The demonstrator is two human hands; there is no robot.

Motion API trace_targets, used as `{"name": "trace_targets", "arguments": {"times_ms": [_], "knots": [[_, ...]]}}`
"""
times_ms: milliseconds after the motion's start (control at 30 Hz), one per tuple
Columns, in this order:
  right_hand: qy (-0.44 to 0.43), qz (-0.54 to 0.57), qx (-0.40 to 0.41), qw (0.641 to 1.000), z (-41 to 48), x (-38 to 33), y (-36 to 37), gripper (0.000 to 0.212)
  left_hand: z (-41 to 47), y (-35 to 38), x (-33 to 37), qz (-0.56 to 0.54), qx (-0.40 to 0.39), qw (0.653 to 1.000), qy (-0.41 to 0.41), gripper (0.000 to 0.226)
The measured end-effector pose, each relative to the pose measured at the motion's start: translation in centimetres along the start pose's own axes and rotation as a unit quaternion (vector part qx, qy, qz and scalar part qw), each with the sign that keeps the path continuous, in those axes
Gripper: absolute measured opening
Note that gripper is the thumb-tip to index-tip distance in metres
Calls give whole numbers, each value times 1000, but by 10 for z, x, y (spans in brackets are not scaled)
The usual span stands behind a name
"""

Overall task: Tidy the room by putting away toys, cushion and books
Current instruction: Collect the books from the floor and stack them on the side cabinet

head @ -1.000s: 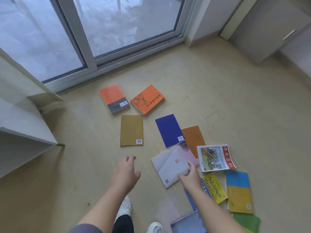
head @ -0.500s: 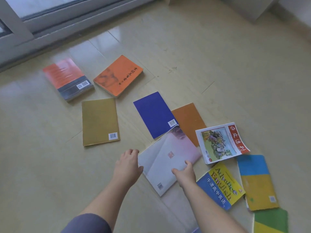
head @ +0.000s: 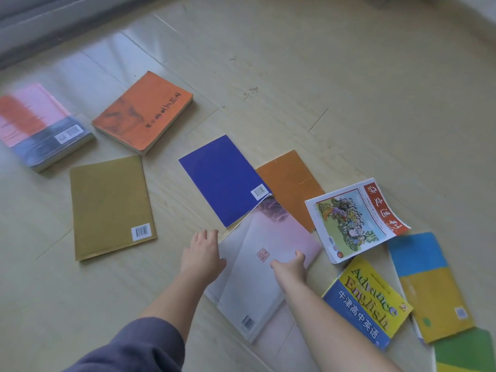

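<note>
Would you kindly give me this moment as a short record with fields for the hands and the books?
left hand: fingers extended, at the left edge of the pale book
right hand: grips the pale book's right edge, thumb on the cover
pale book: on the floor, top corner under the blue book
to its right: magazine, English book
to its left: olive book

Pale wood-plank floor (head: 349, 89). On it: thick red-and-grey book (head: 40, 127), thick orange paperback (head: 142, 111), thin olive book (head: 110, 205), thin blue book (head: 222, 178), thin brown book (head: 292, 183), pale grey-pink book (head: 255, 285), illustrated magazine (head: 354, 218), yellow-and-blue English textbook (head: 367, 302), blue-and-yellow book (head: 429, 283), green book (head: 467, 350).
</note>
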State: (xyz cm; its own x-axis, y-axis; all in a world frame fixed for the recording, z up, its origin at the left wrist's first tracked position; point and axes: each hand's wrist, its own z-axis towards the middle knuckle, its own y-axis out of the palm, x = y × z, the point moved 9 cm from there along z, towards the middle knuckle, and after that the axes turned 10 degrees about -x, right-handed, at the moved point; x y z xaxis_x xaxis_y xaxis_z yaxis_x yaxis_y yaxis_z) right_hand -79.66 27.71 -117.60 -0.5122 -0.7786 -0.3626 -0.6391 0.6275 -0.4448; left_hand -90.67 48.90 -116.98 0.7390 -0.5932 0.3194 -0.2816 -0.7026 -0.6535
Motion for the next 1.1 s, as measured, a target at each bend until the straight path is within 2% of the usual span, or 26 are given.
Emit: {"name": "trace_targets", "arguments": {"times_ms": [200,333,433,533,600,733,767,833,900,967,1000,1033,1100], "knots": [[58,15,17,998,13,2,-10,75,19,10,8,-18,-33,999,0,59],[78,48,39,995,23,9,-14,78,23,17,13,-13,-8,1000,-7,57],[86,68,47,993,22,15,-14,81,20,26,21,-33,-20,999,2,58],[68,140,56,986,19,24,-22,83,15,30,26,-34,-29,999,-5,54],[48,196,61,978,20,29,-30,75,19,24,20,-44,-31,998,-33,46],[14,252,-20,967,23,22,-22,27,24,27,9,-128,-93,985,-65,11],[-1,261,-44,964,22,18,-18,21,21,31,9,-146,-107,981,-63,9],[-41,260,-73,962,16,6,-18,12,12,35,4,-201,-113,970,-70,20],[-83,263,-88,957,11,-6,-25,7,2,29,-4,-265,-104,955,-81,18],[-109,281,-119,946,4,-20,-29,8,-8,24,-8,-374,-111,918,-75,15],[-114,294,-142,939,1,-28,-30,8,-13,19,-9,-426,-113,895,-71,21],[-115,308,-170,929,-4,-38,-30,10,-18,9,-8,-463,-107,878,-64,22],[-101,319,-219,916,-12,-53,-24,22,-27,-13,-8,-492,-64,867,-42,11]]}}
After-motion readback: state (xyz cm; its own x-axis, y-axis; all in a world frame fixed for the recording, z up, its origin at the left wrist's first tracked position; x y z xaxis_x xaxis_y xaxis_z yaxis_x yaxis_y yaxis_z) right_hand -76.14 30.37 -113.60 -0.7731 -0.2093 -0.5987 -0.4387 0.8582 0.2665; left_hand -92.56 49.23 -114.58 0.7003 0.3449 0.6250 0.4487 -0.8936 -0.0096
